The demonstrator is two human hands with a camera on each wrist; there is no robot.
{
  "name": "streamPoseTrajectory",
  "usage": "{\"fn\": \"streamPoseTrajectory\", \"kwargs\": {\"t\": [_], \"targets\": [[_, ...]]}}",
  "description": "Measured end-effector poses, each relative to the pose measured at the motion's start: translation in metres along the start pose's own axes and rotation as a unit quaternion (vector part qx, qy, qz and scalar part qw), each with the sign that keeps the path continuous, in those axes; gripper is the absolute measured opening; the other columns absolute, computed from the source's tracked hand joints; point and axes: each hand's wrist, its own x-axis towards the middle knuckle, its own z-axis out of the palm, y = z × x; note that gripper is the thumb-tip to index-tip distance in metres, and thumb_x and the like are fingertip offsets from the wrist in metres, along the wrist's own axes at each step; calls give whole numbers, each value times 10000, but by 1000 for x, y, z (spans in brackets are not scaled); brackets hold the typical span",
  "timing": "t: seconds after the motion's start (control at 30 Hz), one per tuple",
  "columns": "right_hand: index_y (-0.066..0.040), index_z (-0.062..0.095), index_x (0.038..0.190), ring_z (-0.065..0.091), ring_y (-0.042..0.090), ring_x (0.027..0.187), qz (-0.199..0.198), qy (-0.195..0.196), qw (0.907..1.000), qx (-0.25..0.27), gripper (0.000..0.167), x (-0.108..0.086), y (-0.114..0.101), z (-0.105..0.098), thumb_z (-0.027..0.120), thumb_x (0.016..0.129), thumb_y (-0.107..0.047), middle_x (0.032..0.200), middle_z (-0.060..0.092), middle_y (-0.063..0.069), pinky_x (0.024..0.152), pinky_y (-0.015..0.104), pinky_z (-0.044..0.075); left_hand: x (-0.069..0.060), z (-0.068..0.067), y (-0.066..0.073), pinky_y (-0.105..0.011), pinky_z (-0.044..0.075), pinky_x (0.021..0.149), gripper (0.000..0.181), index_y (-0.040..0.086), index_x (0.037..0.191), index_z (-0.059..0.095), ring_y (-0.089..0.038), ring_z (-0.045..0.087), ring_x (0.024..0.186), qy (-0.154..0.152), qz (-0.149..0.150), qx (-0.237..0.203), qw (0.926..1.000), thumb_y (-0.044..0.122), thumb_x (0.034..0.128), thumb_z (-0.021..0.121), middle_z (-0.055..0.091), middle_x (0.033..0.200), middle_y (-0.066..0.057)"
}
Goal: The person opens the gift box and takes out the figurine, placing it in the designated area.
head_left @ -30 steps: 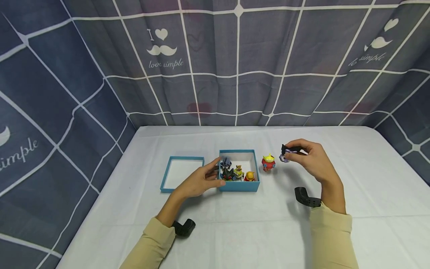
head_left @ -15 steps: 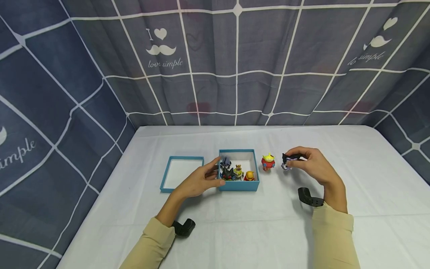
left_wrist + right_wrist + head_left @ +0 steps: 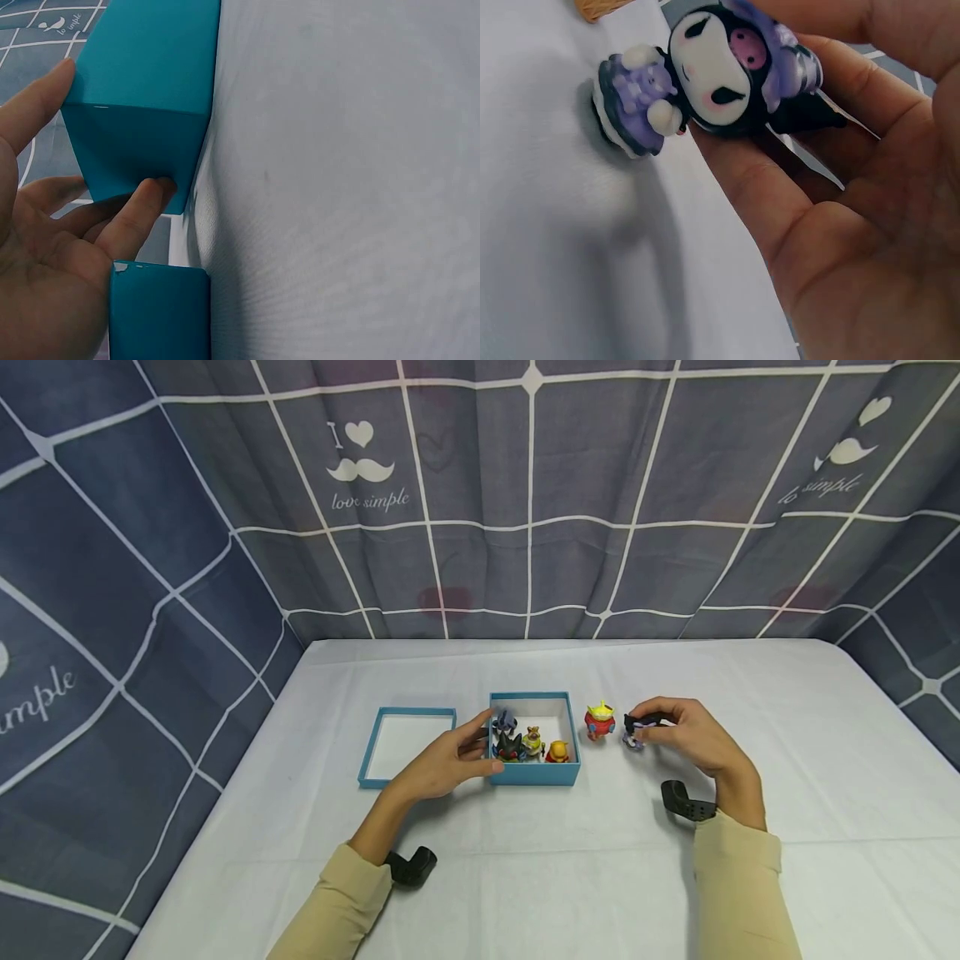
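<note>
While in right fingers (image 3: 742, 169), figurine (image 3: 709, 71) base-down, face wristward, long axis near-upright.

A dark grey-blue fabric curtain (image 3: 577, 452) with white grid lines and moustache prints surrounds a white-cloth-covered table (image 3: 570, 877). Soft shadows fall across the creased cloth.

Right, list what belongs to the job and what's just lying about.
Likely in the job:
Purple-and-black figurine, in the right hand
Blue box, touched by the left hand
Figurines in the box
Red figurine beside it

Likely just there:
Blue lid, left of the box
White tablecloth
Patterned curtain
</note>
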Motion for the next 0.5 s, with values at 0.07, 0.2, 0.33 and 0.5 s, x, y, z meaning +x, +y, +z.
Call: {"fn": "streamPoseTrajectory", "kwargs": {"t": [0.07,0.2,0.33,0.5], "targets": [[42,682,1141,557,135,968,18,-22,10000,10,293,1,1,1,729,863,-39,1150,631,173,766,224,477,0,0,0,-412,353,1117,836,179,1597,169,-320,389,1384,6,-10,2,10000,270,951,692,194,1619,-35],[22,686,1148,550,133,975,66,-13,9999,-108,288,1,3,1,722,874,-58,1158,633,161,769,231,469,-1,0,1,-399,357,1114,847,175,1597,173,-308,396,1380,-2,-18,30,10000,280,943,701,198,1618,-33],[12,683,1171,546,133,978,143,-46,9998,-116,302,1,3,1,712,882,-71,1168,635,147,787,245,451,0,0,1,-411,358,1113,846,170,1596,176,-313,399,1378,14,-28,33,10000,291,943,700,203,1618,-46],[18,668,1204,539,131,979,262,-129,9996,-11,333,1,3,1,709,887,-77,1197,627,147,789,259,436,0,1,0,-419,356,1114,848,176,1596,180,-309,398,1380,56,-62,41,10000,300,940,703,208,1616,-31]]}}
